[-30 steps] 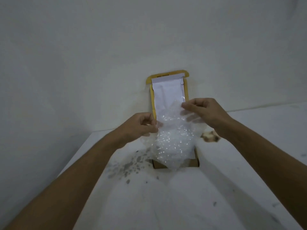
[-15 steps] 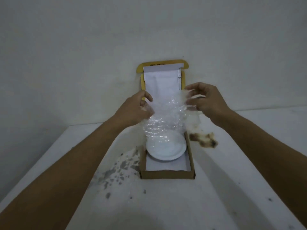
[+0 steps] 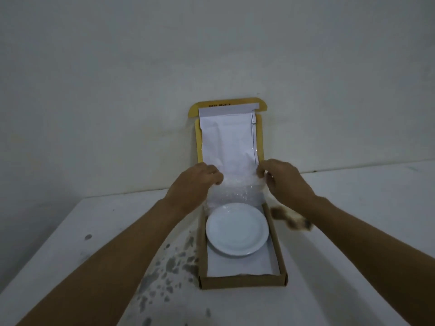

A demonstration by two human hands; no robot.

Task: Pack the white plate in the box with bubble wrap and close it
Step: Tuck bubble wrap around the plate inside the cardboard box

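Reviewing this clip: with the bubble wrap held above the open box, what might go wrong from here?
1. Both hands, left hand and right hand, pinch only the bubble wrap's top corners; it may bunch at the far end, leaving the white plate partly uncovered.
2. The lid leans upright on the wall; wrap bulging over the box may stop it closing.

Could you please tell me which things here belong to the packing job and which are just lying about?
Job: plate; box; its open lid; bubble wrap, pinched by left hand and right hand.

Lying about: brown scrap right of the box; dark stains on the table.
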